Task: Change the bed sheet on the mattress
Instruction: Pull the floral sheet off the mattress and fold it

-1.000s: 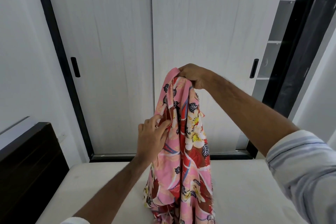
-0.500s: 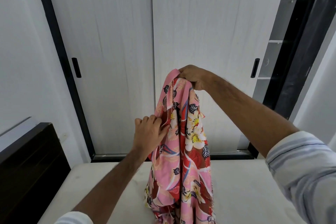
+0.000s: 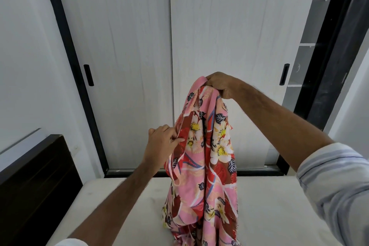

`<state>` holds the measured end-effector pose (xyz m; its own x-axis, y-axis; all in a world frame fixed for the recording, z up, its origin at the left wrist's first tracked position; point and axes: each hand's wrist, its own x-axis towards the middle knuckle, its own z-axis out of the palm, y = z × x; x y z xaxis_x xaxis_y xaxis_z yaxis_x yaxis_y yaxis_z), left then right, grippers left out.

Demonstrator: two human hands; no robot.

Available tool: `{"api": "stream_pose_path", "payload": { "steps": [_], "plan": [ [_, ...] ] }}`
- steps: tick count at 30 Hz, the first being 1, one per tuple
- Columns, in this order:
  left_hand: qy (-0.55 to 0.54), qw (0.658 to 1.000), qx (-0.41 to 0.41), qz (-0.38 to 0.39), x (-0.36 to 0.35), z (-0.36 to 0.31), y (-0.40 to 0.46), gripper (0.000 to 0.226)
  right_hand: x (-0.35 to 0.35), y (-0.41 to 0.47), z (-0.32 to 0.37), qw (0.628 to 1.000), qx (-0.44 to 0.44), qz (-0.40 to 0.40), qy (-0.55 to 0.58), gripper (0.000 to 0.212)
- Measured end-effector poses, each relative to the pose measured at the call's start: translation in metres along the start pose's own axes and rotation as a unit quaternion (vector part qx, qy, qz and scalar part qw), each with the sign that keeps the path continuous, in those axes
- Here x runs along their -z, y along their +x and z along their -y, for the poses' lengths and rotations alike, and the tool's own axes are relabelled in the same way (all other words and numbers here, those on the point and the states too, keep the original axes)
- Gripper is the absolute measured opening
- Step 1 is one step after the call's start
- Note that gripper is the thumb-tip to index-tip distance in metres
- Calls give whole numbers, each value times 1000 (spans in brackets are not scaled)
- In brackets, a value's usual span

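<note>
A pink and red floral bed sheet (image 3: 205, 165) hangs bunched in the air over the bare white mattress (image 3: 279, 205), its lower end trailing onto the mattress surface. My right hand (image 3: 221, 85) grips the sheet's top edge, held high in front of the wardrobe. Lower down and to the left, my left hand (image 3: 161, 143) pinches the sheet's stitched side hem between thumb and fingers. The part of the sheet below the frame's bottom edge is out of sight.
A white sliding-door wardrobe (image 3: 169, 56) with black frame and handles stands right behind the bed. A dark wooden headboard (image 3: 34, 181) rises at the left. Open shelves (image 3: 311, 46) show at the right beside a dark door frame.
My left hand has slid slightly down and leftward along the sheet's edge, closing its pinch on the hem. My right hand stays up in much the same spot.
</note>
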<state>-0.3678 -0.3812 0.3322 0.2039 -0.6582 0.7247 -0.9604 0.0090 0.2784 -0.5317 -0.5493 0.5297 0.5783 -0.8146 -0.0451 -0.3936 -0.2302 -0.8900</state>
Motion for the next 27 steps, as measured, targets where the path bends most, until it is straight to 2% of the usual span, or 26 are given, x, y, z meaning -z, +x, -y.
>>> {"api": "stream_pose_path", "payload": {
  "steps": [4, 8, 12, 14, 21, 24, 27],
  "plan": [
    [-88, 993, 72, 22, 15, 5, 2, 39, 4, 5, -7, 1000, -5, -10, -9, 25],
    [-111, 983, 143, 31, 26, 16, 7, 35, 11, 10, -11, 1000, -6, -20, -11, 24],
    [-74, 989, 129, 13, 36, 36, 12, 9, 18, 16, -16, 999, -6, -28, -22, 24],
    [-62, 989, 131, 19, 40, 45, 13, 10, 20, 17, -19, 999, -3, -27, -34, 25],
    [43, 983, 115, 137, 46, 56, 4, 5, 28, 15, -5, 996, 45, -40, -62, 24],
    [-28, 981, 174, 82, 65, 58, 32, 1, 39, 18, 12, 994, 72, -45, -66, 23],
    [-118, 963, 234, -63, 110, 59, 86, 8, 58, 20, 26, 988, 128, -24, -85, 20]
  ]
}}
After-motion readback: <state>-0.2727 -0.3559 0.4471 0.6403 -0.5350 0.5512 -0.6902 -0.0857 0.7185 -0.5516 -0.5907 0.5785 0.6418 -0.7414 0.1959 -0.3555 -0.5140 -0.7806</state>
